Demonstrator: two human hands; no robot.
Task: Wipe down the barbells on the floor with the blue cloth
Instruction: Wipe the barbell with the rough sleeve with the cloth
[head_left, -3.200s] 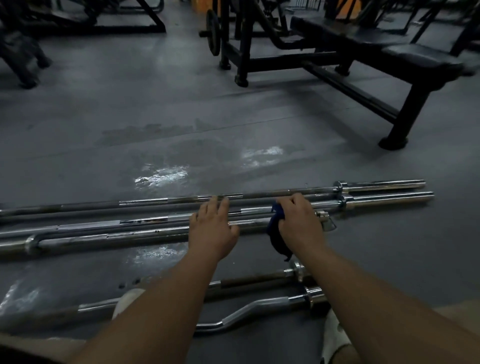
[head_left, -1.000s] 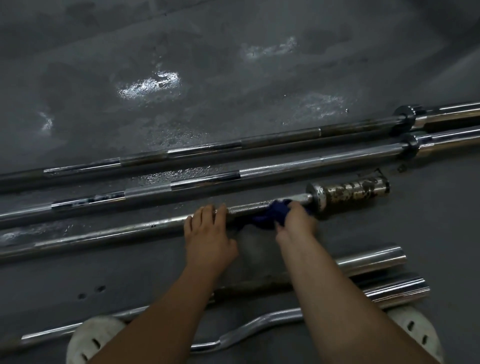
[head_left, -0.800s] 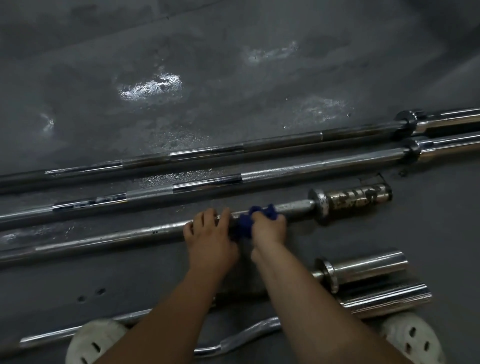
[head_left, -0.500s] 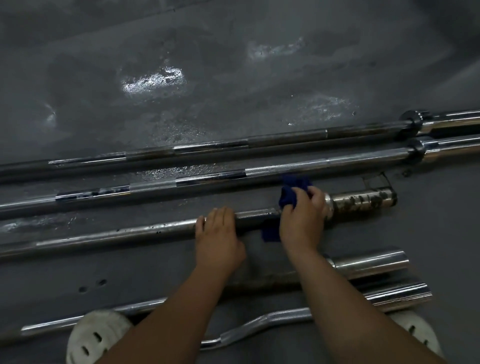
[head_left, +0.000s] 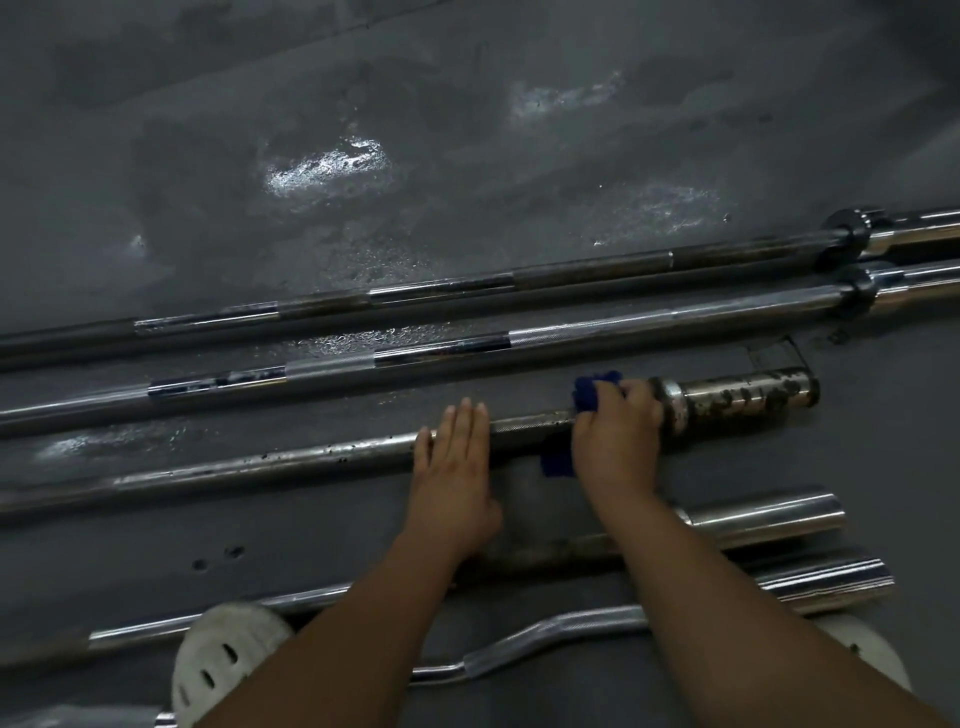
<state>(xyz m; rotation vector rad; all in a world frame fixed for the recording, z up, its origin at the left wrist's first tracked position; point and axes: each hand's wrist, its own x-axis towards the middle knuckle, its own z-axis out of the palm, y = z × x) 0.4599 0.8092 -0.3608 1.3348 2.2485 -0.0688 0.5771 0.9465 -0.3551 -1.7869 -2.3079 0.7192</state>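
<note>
The pitted barbell (head_left: 260, 465) lies on the grey floor (head_left: 467, 104), running left to right, and serves as the marker for everything else. The right hand (head_left: 618, 441) sits on its shaft just short of the collar, fingers (head_left: 634, 392) curled over the blue cloth (head_left: 592, 389) and clamped with it around the bar; the cloth bunches above the knuckles and a dark fold hangs below the shaft. Right of that hand the barbell's spotted, rust-marked sleeve (head_left: 743, 397) sticks out bare. The left hand (head_left: 457, 467) rests on the same shaft a little to the left of the cloth, its fingers (head_left: 462, 421) straight and close together, laid flat across the bar and holding nothing. Beyond the pitted barbell lie two longer bars side by side — the chrome barbell (head_left: 623, 325) nearer to it and the dark barbell (head_left: 597, 270) farther off, both with collars at the right edge of view. On the near side of it lie a straight bar with a shiny sleeve (head_left: 763, 519) and, closer still to the person, a curl bar (head_left: 545, 636) — both partly hidden by the forearms. A white perforated shoe (head_left: 223, 654) shows at the bottom left, another (head_left: 872, 654) at the bottom right. Wet-looking glare patches mark the floor past the far bars.
</note>
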